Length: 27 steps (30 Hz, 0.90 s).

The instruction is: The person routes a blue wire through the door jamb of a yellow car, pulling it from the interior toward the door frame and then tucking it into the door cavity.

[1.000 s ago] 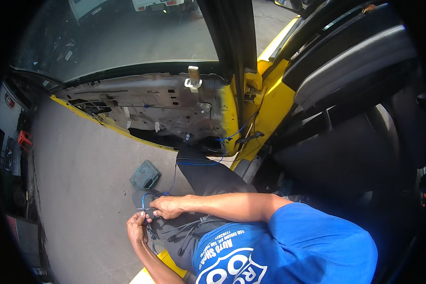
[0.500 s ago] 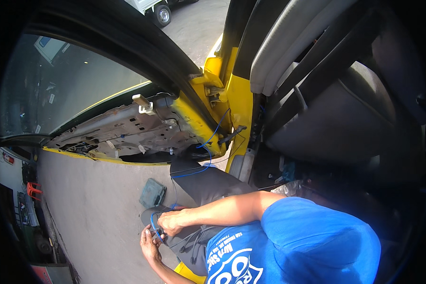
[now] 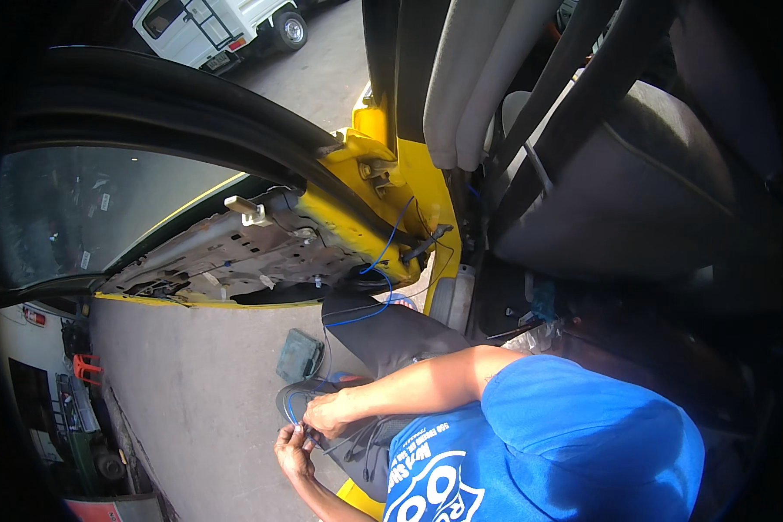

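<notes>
Left hand [image 3: 292,449]: its grip is pinching the blue wire [image 3: 289,409] low beside the knee.
Right hand [image 3: 325,416]: its grip is clenching that wire too, touching the left hand.
Door [image 3: 235,252]: is standing open, panel stripped.
Seat [image 3: 635,191]: is lying further right.
</notes>
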Available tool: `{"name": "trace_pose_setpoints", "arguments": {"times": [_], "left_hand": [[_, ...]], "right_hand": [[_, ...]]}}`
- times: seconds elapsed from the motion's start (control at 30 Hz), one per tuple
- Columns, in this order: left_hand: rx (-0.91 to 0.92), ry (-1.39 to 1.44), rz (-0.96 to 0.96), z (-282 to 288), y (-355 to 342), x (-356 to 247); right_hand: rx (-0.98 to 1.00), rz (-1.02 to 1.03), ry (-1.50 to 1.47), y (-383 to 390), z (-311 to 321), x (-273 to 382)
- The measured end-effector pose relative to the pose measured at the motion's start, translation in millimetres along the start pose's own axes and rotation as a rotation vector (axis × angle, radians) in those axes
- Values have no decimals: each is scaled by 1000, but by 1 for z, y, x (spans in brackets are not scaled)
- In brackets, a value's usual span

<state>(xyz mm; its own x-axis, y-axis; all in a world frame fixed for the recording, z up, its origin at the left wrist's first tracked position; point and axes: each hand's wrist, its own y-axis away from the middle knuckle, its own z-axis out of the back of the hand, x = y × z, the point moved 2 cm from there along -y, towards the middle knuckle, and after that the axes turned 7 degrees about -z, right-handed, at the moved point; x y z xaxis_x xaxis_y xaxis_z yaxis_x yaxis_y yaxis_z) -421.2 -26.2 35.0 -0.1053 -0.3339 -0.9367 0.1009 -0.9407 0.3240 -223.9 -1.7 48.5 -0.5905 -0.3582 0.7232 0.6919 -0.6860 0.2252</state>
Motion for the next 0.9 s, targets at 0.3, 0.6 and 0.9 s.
{"name": "trace_pose_setpoints", "arguments": {"times": [0.3, 0.6, 0.9], "left_hand": [[-8, 104, -18, 8, -1, 8], [120, 184, -56, 4, 13, 1], [-11, 129, -113, 9, 16, 8]], "right_hand": [[48, -33, 34, -1, -2, 3], [33, -34, -169, 1, 10, -9], [-18, -63, -277, -9, 14, -12]]}}
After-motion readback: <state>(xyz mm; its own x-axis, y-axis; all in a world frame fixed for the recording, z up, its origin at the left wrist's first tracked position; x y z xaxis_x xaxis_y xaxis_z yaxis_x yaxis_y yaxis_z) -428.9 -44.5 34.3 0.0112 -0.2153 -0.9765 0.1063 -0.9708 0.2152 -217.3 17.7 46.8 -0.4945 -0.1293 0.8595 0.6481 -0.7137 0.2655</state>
